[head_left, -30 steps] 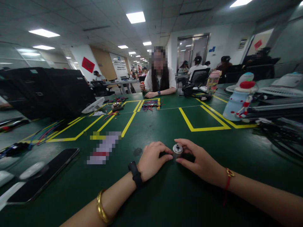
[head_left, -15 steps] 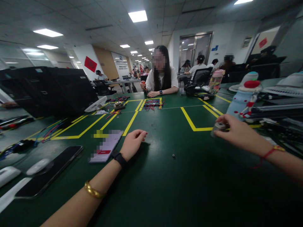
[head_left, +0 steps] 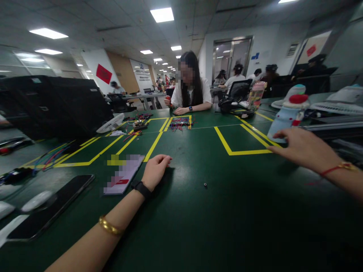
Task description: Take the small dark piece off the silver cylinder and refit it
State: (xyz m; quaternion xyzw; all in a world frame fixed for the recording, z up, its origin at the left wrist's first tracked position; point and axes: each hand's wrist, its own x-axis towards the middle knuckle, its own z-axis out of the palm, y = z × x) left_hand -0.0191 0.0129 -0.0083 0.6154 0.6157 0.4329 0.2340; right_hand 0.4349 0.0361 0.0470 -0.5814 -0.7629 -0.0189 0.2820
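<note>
My left hand [head_left: 155, 172] rests on the green table [head_left: 181, 226] with its fingers curled in and the thumb laid against them; nothing shows in it. Just left of that wrist lies a phone with a lit screen [head_left: 127, 177]. My right hand [head_left: 307, 149] is over the right side, thumb and fingers apart, with nothing visible between them. Its fingertips are close in front of a light blue bottle with a red top [head_left: 287, 117], partly covering its base; whether they touch is unclear. A small round metal part [head_left: 205, 185] lies between my hands.
At left are a dark phone [head_left: 53, 207], a white mouse [head_left: 38, 200], coloured wires [head_left: 51, 156] and black equipment [head_left: 56, 107]. Yellow tape [head_left: 249, 152] marks the table. Across it, a person [head_left: 190, 87] sits behind a wired board [head_left: 181, 124]. A pink bottle [head_left: 257, 94] stands back right.
My right hand has let go of a small clear container and shifted right; the container no longer shows. My left hand keeps its pose. The whole view has moved slightly.
</note>
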